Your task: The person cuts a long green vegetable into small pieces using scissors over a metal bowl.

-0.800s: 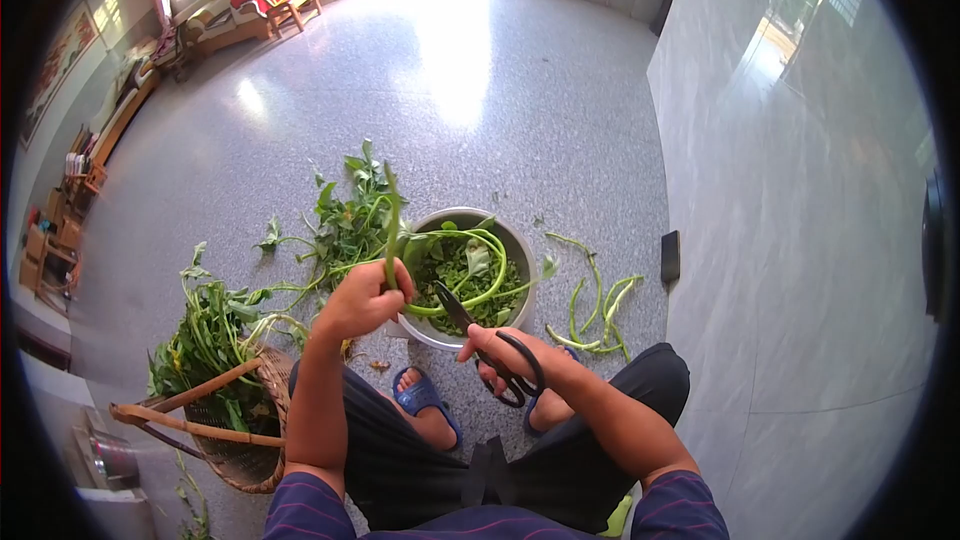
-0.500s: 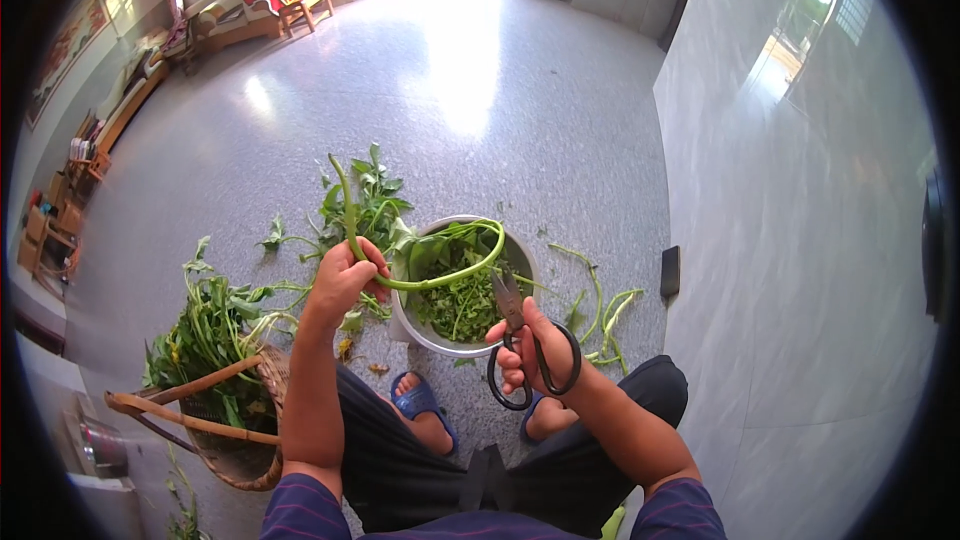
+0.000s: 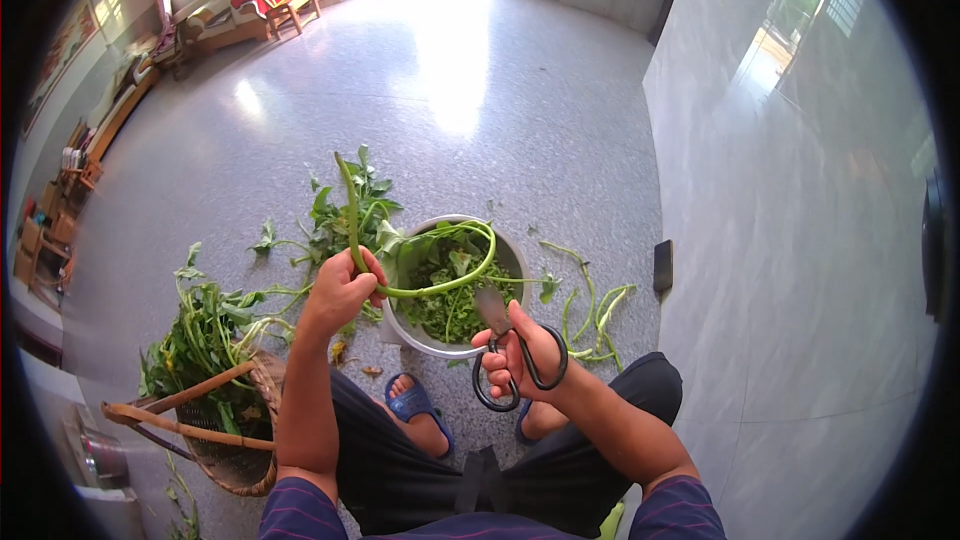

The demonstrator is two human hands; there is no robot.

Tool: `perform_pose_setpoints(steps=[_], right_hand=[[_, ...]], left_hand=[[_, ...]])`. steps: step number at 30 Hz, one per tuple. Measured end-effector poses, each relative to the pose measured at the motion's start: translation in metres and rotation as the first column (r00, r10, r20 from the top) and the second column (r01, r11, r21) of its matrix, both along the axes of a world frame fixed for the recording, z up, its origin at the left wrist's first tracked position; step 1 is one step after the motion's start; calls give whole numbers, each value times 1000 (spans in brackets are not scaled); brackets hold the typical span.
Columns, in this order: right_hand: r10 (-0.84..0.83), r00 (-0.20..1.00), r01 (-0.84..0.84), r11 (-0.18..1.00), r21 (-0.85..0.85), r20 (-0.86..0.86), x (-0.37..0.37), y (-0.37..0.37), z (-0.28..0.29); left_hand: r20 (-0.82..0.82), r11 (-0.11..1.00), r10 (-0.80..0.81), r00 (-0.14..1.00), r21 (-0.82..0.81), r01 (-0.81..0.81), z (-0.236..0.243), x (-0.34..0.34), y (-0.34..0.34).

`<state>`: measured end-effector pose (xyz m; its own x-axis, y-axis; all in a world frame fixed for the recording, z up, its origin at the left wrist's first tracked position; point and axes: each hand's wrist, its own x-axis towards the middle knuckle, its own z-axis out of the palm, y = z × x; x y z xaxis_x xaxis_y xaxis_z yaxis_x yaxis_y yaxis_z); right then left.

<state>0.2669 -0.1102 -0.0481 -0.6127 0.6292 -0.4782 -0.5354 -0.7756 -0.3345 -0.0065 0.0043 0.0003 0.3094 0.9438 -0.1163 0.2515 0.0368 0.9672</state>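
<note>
My left hand [image 3: 348, 285] is closed around a long green vine stem [image 3: 420, 292]. One end of the stem sticks up past my fingers, while the rest loops over a grey basin [image 3: 440, 348]. Inside the basin lies a pile of chopped green leaves and stalks [image 3: 445, 310]. My right hand [image 3: 535, 350] grips scissors [image 3: 492, 310] with black loop handles. Their blades point up over the basin's near right rim, below the stem loop and apart from it; they look almost together, slightly blurred.
A wicker basket [image 3: 265, 380] of leafy vines stands at my left. More leafy vines [image 3: 345, 210] lie beyond the basin, loose stalks [image 3: 592, 290] to its right. A dark flat object [image 3: 663, 266] leans at the right wall. My blue slippers [image 3: 415, 402] are below the basin.
The scissor blades, parted earlier, have come closer together, and the right hand has dropped slightly relative to the stem loop. The left hand still holds the stem. The whole view has shifted a little.
</note>
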Motion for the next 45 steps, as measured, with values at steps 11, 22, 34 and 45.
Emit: perform_pose_setpoints(steps=[11,22,34,45], right_hand=[[-62,998,64,994,-84,22,-9,5,-11],[13,1000,-13,990,-140,0,-24,0,-38],[-43,999,46,946,322,-17,-20,22,-22],[-2,996,39,907,420,-88,-32,55,-23]], left_hand=[[-92,962,-271,958,22,274,0,-1,-6],[135,1000,8,991,10,-9,1,-9,5],[649,877,481,590,-368,-310,-25,-61,28],[510,917,377,773,-323,-234,-7,-58,15]])
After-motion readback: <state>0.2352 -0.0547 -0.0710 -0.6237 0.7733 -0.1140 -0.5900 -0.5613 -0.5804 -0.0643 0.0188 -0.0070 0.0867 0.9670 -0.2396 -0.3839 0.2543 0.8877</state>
